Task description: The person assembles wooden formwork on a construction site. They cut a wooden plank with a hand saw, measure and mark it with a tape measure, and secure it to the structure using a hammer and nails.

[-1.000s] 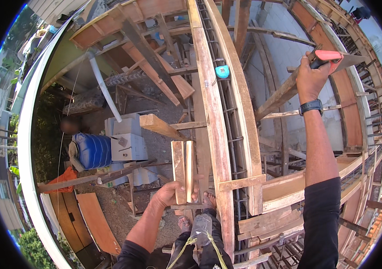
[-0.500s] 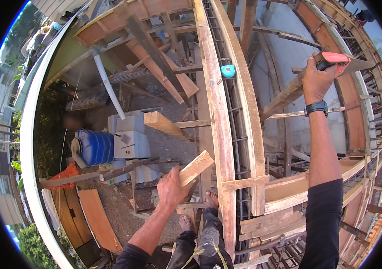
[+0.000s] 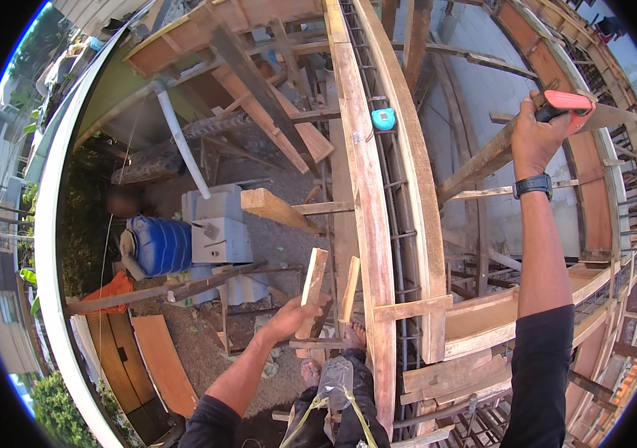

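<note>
My left hand (image 3: pixel 293 318) is closed round a short wood offcut (image 3: pixel 314 282), which points away from me. Just right of it is a second, thinner wood strip (image 3: pixel 350 288), set apart at its upper end; I cannot tell whether it is falling or resting on something. Far off to the right, my right hand (image 3: pixel 536 142) grips a handsaw (image 3: pixel 574 106) by its red and black handle, the blade pointing right. A turquoise tape measure (image 3: pixel 383 119) sits on the long timber formwork (image 3: pixel 369 194) between my hands.
Steel rebar (image 3: pixel 400 216) runs inside the formwork, and a wood crosspiece (image 3: pixel 412 307) spans its top. Lower down on the left stand a blue barrel (image 3: pixel 158 245) and pale blocks (image 3: pixel 220 237). Props and a squared post end (image 3: pixel 262 200) rise nearby. My feet (image 3: pixel 355 336) are below.
My left hand has shifted slightly, and its offcut has turned more upright. A separate strip now shows to its right. My right hand and the saw have moved a little right and down.
</note>
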Available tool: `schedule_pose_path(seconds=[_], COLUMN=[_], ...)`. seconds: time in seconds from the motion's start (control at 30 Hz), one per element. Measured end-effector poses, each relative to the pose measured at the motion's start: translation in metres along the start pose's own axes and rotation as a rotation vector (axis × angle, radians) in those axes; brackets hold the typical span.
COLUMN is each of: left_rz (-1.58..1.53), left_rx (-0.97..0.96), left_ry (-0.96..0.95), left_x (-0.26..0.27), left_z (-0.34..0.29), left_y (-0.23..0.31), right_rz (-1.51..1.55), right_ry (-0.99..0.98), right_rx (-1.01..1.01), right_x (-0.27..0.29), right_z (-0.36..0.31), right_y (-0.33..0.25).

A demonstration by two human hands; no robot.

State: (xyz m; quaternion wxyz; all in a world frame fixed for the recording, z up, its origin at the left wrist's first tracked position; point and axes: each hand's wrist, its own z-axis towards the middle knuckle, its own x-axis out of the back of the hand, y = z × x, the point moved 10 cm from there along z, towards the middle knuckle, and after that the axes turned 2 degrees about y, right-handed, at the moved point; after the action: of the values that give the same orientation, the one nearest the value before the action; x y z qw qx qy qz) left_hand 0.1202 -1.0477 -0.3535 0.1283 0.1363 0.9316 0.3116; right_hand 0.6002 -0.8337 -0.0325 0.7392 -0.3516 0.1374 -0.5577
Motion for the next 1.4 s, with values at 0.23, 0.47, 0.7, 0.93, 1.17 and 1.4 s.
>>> schedule_pose_path(seconds=[0.23, 0.47, 0.7, 0.93, 1.17, 1.4], left_rz=[0.465, 0.570, 0.668, 0.771, 0.908, 0.925], left_rx=[-0.626, -0.846, -0.706, -0.770, -0.327, -0.225], left_ry=[0.860, 1.166, 1.235, 1.181, 1.088, 1.077], left_x=[0.123, 0.175, 0.188, 0.184, 0.202, 0.200], left_z=[0.020, 0.041, 0.065, 0.090, 0.129, 0.142], left_y=[0.157, 0.242, 0.239, 0.246, 0.234, 0.244], right_rz=[0.003, -0.038, -0.113, -0.056, -0.143, -0.036], right_ry=[0.002, 0.012, 0.000, -0.008, -0.001, -0.035], right_rx=[0.048, 0.069, 0.046, 0.086, 0.094, 0.047], right_x=[-0.003, 0.000, -0.002, -0.003, -0.002, -0.002], right_z=[-0.002, 0.000, -0.002, 0.000, -0.005, -0.002], right_y=[-0.002, -0.006, -0.007, -0.010, -0.022, -0.014])
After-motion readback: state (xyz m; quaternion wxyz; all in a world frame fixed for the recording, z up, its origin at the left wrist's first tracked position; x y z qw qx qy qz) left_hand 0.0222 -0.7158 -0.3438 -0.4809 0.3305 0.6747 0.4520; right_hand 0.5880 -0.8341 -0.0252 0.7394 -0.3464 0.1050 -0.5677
